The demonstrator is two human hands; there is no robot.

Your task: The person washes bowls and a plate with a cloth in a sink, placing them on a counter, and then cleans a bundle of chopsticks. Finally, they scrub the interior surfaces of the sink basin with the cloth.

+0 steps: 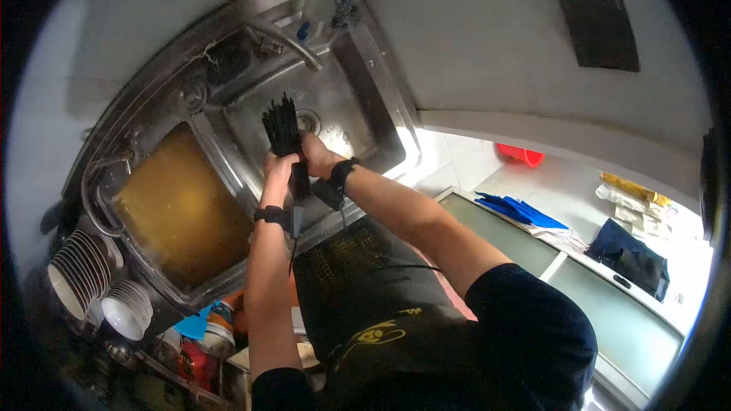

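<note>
A thick bundle of black chopsticks [282, 128] is held over the right basin [255, 99] of a steel double sink, its uneven tips pointing toward the faucet. My left hand [280, 170] is closed around the bundle from the left, with the thumb laid across it. On the other side my right hand [317, 156] presses against the same bundle; most of its fingers are hidden. The drain [308, 120] shows just beyond the hands. Above the basin reaches a metal faucet [304, 55], and I cannot make out running water.
Cloudy yellowish water [183, 198] fills the left basin. Stacked plates [80, 270] and bowls [128, 309] stand left of the sink. A scouring pad [346, 10] lies at the far corner. To the right are a glass-panelled sliding door [609, 308], a red basin [521, 154] and blue cloth [521, 211].
</note>
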